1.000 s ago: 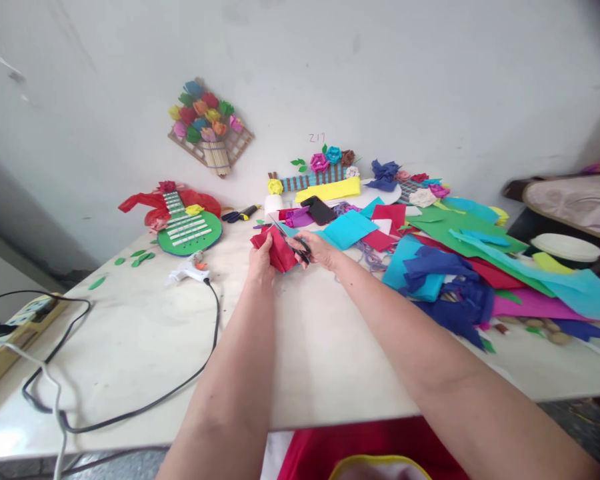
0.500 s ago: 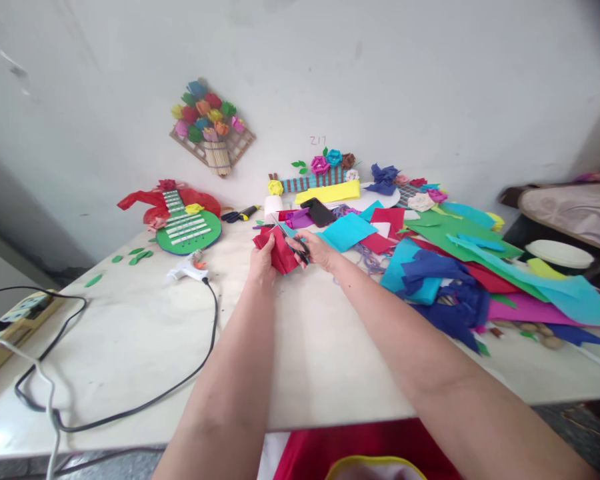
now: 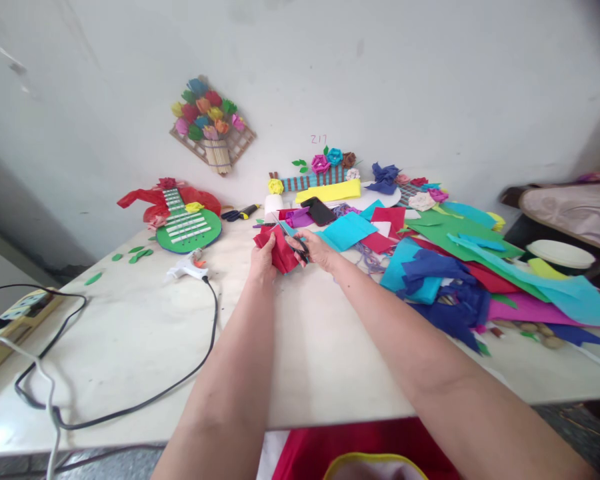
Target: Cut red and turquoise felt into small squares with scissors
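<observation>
Over the middle of the table, my left hand [image 3: 264,257] pinches a folded piece of red paper [image 3: 282,252] between thumb and fingers. My right hand [image 3: 314,249] is closed around the dark handles of a pair of scissors [image 3: 303,251]. The blades point up and to the left and cross the red paper's upper right part; whether they are parted I cannot tell. Just beyond the hands lie a dark phone [image 3: 321,211] and a light-blue paper sheet [image 3: 347,231].
A white glue gun [image 3: 187,266] with a black cord lies left of my hands, near a green guitar-shaped craft [image 3: 190,230]. Yellow-black pliers [image 3: 241,213] lie behind. Coloured papers [image 3: 445,273] cover the right side. A power strip [image 3: 17,320] sits at the left edge.
</observation>
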### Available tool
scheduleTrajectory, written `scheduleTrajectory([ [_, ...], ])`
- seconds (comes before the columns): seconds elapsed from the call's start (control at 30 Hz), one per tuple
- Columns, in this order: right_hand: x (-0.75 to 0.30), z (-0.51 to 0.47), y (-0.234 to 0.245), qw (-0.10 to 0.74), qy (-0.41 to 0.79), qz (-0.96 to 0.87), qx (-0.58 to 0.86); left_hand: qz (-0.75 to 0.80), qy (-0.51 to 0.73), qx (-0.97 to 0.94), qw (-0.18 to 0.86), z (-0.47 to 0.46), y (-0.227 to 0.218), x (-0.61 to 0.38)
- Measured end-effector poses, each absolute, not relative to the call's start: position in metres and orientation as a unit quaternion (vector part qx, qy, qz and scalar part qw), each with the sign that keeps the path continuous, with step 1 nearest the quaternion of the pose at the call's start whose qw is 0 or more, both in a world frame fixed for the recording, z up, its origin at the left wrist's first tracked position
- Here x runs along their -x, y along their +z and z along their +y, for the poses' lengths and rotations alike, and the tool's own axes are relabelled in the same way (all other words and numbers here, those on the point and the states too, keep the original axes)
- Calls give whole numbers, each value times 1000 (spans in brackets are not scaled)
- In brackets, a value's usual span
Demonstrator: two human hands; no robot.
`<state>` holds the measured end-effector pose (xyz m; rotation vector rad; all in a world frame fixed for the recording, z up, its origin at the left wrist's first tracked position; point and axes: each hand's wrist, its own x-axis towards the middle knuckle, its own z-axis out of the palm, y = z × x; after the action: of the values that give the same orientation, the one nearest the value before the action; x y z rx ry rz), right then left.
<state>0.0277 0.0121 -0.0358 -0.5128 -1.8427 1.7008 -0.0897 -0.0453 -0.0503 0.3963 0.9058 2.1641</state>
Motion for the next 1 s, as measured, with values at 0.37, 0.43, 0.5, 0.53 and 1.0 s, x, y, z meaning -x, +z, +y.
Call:
scheduleTrajectory([
  [0.37, -27, 11, -36, 298, 624, -697, 188, 360, 844, -149, 368, -46, -49, 88],
  [0.43, -28, 10, -35, 301, 625, -696, 186, 358, 845, -149, 367, -45, -49, 88],
  [0.5, -28, 8, -34, 306, 624, -694, 188, 356, 847, -147, 366, -45, -49, 88],
  [0.53, -28, 8, -34, 309, 622, -694, 190, 356, 848, -145, 366, -45, -49, 89],
  [1.0, -33, 4, -27, 279, 629, -695, 210, 351, 849, -137, 371, -45, -50, 91],
])
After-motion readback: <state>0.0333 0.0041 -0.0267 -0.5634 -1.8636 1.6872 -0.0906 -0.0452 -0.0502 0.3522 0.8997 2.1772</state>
